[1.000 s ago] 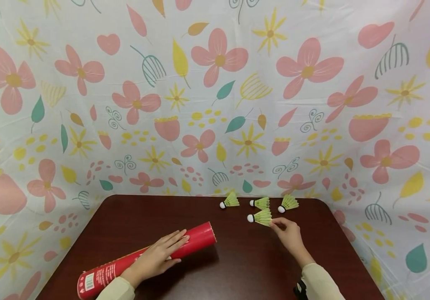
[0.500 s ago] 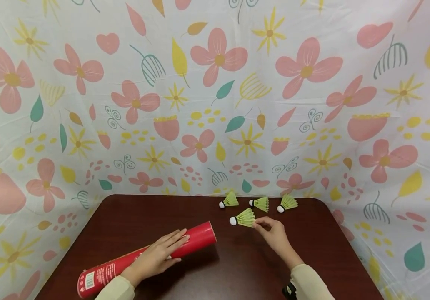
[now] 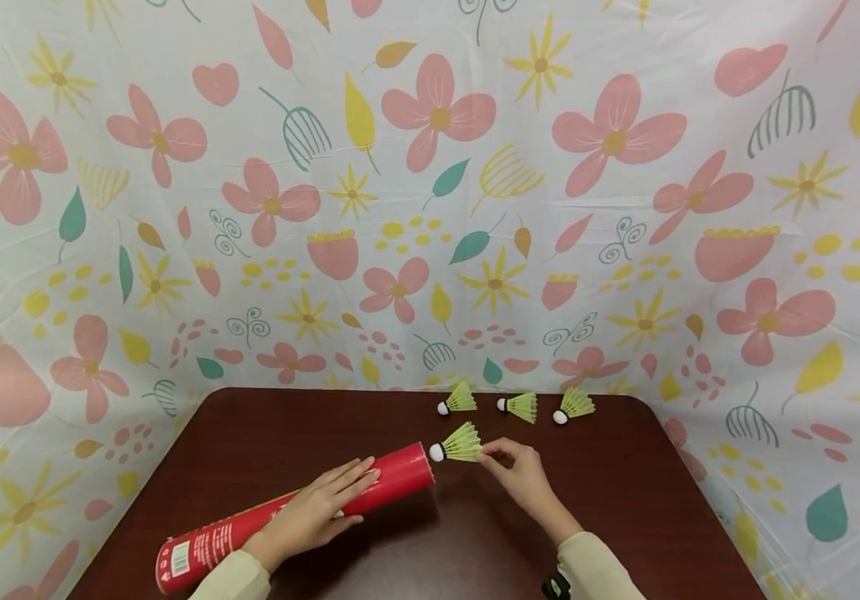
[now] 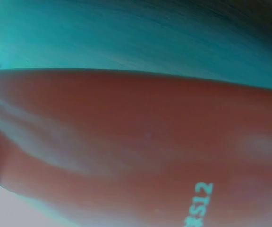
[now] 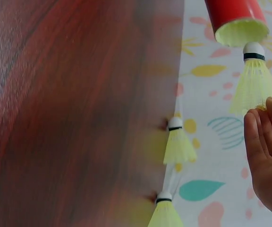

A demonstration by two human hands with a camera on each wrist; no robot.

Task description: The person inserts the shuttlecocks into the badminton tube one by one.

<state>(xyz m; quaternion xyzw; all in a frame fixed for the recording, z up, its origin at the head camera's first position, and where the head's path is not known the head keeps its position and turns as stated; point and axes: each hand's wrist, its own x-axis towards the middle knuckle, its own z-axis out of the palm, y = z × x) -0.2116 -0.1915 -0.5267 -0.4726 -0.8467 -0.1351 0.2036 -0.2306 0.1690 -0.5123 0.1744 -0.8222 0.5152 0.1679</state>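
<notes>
In the head view, my left hand lies over a red cardboard tube, its fingers extended along the top and the thumb on the near side. The tube slants across the table, open end toward the right. Between thumb and fingertips, my right hand pinches the skirt rim of a yellow shuttlecock. That shuttlecock's white cork points at the tube's mouth, close in front of it. From the right wrist view, the tube's pale inside shows just beyond the cork. The tube surface fills most of the left wrist view.
Three more yellow shuttlecocks lie along the far table edge: a left one, a middle one and a right one. Behind the dark brown table hangs a flower-patterned cloth.
My right hand has carried its shuttlecock leftward, from beside the other shuttlecocks to the tube's mouth. The left hand and tube have stayed put.
</notes>
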